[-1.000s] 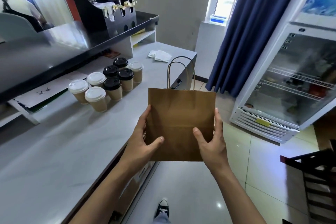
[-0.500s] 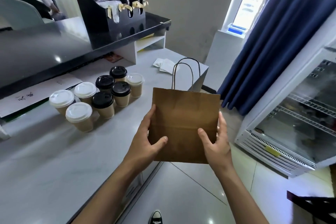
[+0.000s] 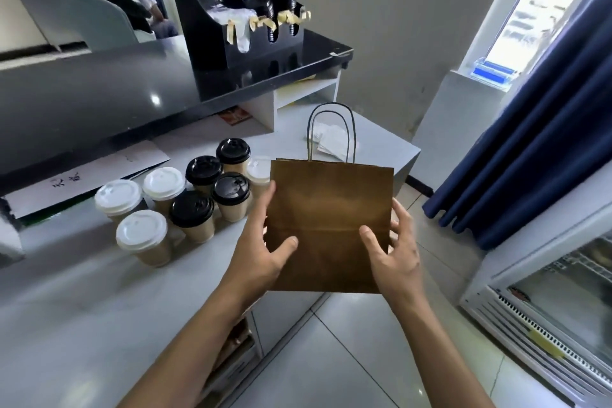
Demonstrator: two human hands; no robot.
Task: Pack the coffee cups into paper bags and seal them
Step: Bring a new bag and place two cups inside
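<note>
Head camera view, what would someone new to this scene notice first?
A flat brown paper bag held up at centre frame, the left hand and right hand gripping its lower sides, handles pointing up. Just left of it, a cluster of lidded coffee cups stands on the grey counter, some with black lids, some white. A glass-door fridge sits at the right.

Both hands hold a flat paper bag [image 3: 331, 225] (handles up) beside cups [image 3: 185, 195].

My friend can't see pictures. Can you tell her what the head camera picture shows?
Two hands, left and right, hold a flat brown paper bag by its sides above the counter edge. Eight lidded coffee cups stand clustered on the grey counter.
</note>
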